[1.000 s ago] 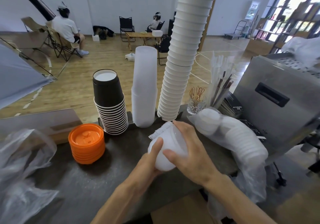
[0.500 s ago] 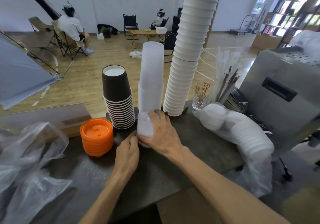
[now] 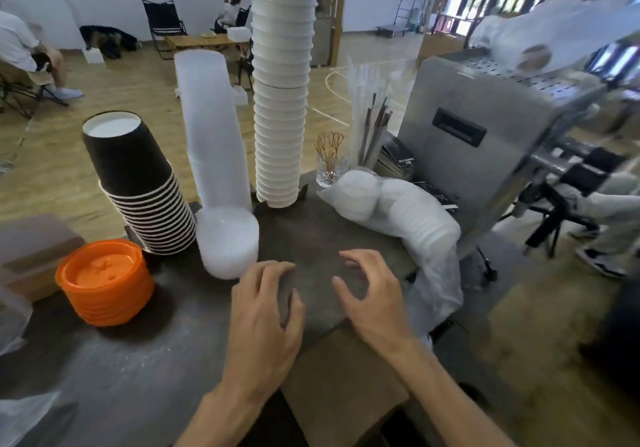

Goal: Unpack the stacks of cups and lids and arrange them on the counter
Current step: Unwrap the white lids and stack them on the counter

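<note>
On the bench [image 3: 311, 235], both hands (left [image 3: 266, 311], right [image 3: 374, 294]) hover empty, fingers spread; next step, judged: unwrapping the bagged lids [image 3: 412, 218] at two o'clock.

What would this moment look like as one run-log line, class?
left hand: empty, above counter | right hand: empty, fingers curled | frosted cup stack: upright beside black cups | bagged white lids: still wrapped
</note>
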`<state>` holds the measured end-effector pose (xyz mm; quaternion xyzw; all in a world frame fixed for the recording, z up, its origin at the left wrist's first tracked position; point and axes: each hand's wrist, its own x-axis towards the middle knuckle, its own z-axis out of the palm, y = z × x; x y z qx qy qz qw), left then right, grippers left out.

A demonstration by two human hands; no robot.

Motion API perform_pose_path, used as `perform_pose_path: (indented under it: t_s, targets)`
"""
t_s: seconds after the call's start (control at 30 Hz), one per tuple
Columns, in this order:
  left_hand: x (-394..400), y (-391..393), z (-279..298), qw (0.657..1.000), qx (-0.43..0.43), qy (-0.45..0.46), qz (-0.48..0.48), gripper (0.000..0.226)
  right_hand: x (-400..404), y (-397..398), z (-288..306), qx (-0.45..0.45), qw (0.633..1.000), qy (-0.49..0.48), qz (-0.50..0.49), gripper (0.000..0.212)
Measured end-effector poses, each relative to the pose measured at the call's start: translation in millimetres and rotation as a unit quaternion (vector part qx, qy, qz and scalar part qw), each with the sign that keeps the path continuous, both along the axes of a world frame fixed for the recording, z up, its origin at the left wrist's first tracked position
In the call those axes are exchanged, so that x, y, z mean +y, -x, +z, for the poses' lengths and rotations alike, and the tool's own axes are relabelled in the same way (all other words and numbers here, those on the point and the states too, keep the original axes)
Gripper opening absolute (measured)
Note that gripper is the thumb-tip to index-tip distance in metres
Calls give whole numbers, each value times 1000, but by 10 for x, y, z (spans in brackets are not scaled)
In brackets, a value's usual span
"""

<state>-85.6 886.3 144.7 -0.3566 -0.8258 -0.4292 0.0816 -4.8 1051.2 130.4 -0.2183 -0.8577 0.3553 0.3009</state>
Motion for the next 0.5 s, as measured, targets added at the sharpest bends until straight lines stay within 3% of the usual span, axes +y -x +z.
perform_pose_path:
  t_s: [0.17, 0.23, 0.37, 0.5]
  targets:
    - [449, -262, -194, 990, -45, 62, -117, 32, 323, -733, -233, 8, 968, 67, -242, 24]
    - [671, -350, -169, 985, -46, 67, -150, 32, 520, -759, -248, 12, 956, 87, -280, 35]
    - [1262, -393, -64, 982, -51, 54, -174, 32, 1024, -656, -150, 14, 959, 127, -253, 71]
    - [2039, -220, 143, 985, -38, 73, -150, 33, 1394, -675, -113, 6, 964, 208, -163, 74]
